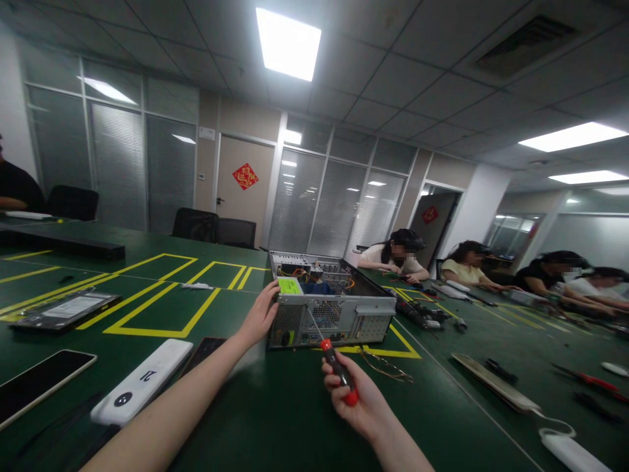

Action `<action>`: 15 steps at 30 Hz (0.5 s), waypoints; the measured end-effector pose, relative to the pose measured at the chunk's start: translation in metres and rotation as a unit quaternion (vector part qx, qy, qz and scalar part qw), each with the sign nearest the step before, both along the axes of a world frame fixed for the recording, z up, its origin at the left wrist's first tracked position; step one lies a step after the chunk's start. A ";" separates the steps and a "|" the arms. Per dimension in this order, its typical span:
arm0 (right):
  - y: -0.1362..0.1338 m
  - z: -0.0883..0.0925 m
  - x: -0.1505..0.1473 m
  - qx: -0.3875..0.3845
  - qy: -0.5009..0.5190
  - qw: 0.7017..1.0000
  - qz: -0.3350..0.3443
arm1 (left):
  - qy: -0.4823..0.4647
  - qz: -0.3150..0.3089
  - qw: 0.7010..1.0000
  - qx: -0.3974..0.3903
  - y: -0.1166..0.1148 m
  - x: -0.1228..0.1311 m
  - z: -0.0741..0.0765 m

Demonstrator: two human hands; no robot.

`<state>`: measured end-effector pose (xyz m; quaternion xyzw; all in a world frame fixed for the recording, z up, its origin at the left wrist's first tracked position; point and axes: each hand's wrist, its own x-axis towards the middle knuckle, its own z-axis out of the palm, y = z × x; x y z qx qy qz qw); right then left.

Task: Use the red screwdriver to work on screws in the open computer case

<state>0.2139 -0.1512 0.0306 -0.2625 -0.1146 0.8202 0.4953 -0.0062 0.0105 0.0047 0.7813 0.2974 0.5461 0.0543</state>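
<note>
An uncovered computer case (351,311) stands on the green table with its rear panel facing me. My left hand (261,311) rests against the case's left rear corner, fingers stretched along it, beside a power supply with a yellow-green label (289,286). In my closed right hand (356,393) is a screwdriver (339,370) with a red and black handle. Its thin shaft points up and left at the rear panel, the tip near the vent; whether it touches a screw I cannot tell. Cables and metal brackets show inside the case.
To the left lie a hard drive (66,311), a phone (44,383) and a white device marked 21 (142,380). Glasses (386,367) lie by the case's front right. Tools and cables (422,311) spread rightward; several people sit along the far right side.
</note>
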 end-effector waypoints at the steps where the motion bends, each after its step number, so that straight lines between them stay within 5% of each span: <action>1: 0.000 0.001 -0.001 0.000 0.000 1.000 0.007 | 0.000 0.000 1.000 -0.002 0.000 0.000 0.000; 15: 0.003 0.002 -0.007 -0.040 -0.019 0.999 0.011 | 0.000 0.005 1.000 0.001 -0.001 0.001 0.001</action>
